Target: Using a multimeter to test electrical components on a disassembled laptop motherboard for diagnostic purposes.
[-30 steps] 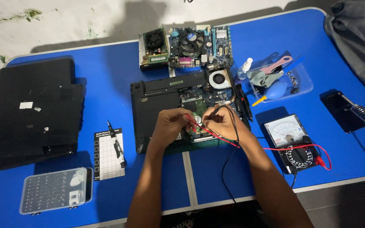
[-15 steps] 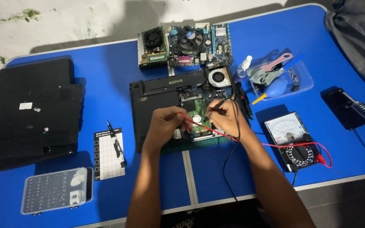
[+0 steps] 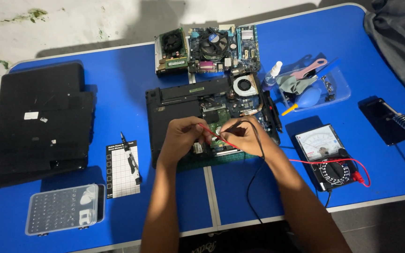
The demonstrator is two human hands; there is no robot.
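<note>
Left hand pinches the red probe, right hand the black probe, tips on the opened laptop, bare blue table nearer the body.

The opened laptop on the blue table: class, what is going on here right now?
A person is probing the opened laptop, its circuit board exposed. The left hand holds a red probe and the right hand a black probe, both tips down on the board. Their leads run to an analog multimeter at the right. A separate desktop motherboard lies behind, and a screwdriver rests on a white grid mat to the left.
</note>
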